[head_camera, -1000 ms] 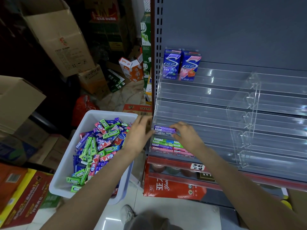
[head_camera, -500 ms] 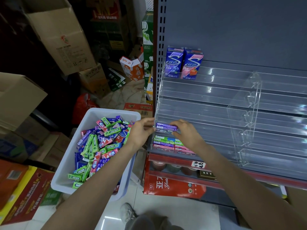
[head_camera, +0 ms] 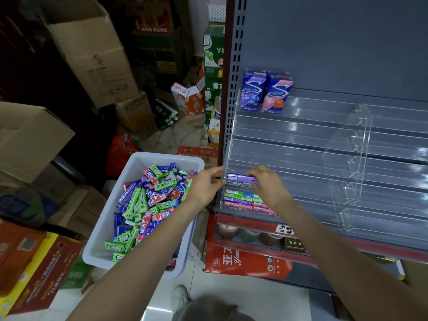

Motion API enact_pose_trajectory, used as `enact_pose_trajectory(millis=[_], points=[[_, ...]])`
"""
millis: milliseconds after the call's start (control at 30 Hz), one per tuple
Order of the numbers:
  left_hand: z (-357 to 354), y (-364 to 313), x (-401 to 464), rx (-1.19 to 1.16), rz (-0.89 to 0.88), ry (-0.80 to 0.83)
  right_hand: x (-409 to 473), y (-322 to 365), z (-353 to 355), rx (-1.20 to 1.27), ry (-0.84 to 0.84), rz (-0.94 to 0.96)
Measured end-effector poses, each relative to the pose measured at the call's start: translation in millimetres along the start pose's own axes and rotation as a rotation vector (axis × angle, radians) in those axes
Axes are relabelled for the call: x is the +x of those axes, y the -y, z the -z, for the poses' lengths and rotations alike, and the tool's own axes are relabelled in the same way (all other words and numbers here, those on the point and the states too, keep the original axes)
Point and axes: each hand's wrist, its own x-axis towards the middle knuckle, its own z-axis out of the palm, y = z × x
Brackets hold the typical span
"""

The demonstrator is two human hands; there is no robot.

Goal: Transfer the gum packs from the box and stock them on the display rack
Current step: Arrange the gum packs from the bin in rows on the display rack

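A white plastic box (head_camera: 108, 218) on the floor holds several green, purple and pink gum packs (head_camera: 148, 200). To its right stands the clear tiered display rack (head_camera: 301, 144). My right hand (head_camera: 269, 187) pinches the right end of a purple gum pack (head_camera: 239, 177) lying across a lower tier at the rack's left end. The fingertips of my left hand (head_camera: 205, 186) touch the rack's left side wall, level with that pack. Stocked packs (head_camera: 238, 198) fill the tier below. Two tall gum boxes (head_camera: 265, 92) stand on the top tier.
Cardboard cartons (head_camera: 92, 56) and product boxes crowd the floor at left and behind the white box. A red carton (head_camera: 245, 260) and jars sit on the shelf under the rack. A clear divider (head_camera: 356, 163) splits the rack; the tiers to its right hold nothing.
The purple pack stays at the same tier between both hands. My left hand has drawn back from the pack's end to the rack's side wall. The view has shifted slightly.
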Motion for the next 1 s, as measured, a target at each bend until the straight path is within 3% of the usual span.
enact_pose_trajectory(millis=[767, 1000], points=[[-4.7, 3.5, 5.9, -0.006, 0.041, -0.026, 6.3, -4.8, 2.3, 0.008, 0.075, -0.015], [9.8, -9.3, -7.6, 0.022, 0.023, -0.11, -3.1, 16.3, 9.0, 0.1, -0.047, 0.054]])
